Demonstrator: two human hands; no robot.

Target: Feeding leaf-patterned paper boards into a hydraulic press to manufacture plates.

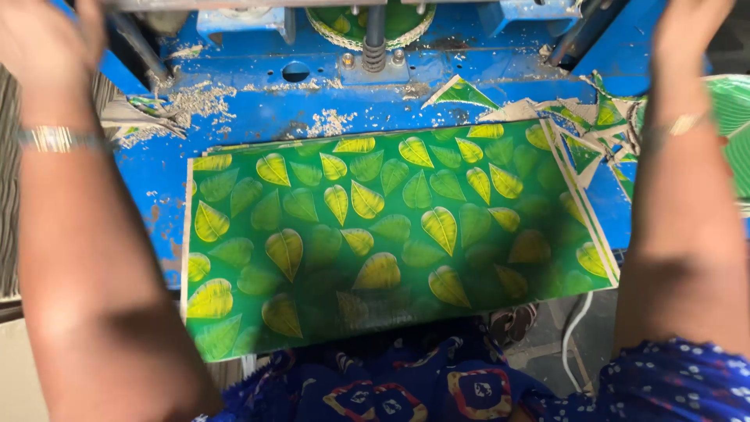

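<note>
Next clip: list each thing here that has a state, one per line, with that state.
Green leaf-print sheet: lying flat on the blue machine bed, near edge overhanging.
Left hand: raised at the top edge, not touching the sheet; grip cannot be told.
Right hand: raised, partly out of frame.
Offcut scraps: loose, piled at the sheet's right end.

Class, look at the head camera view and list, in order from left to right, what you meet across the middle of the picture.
Left forearm with a metal bangle → green leaf-printed sheet on the blue machine table → cut green scraps → right forearm with a bangle.
</note>
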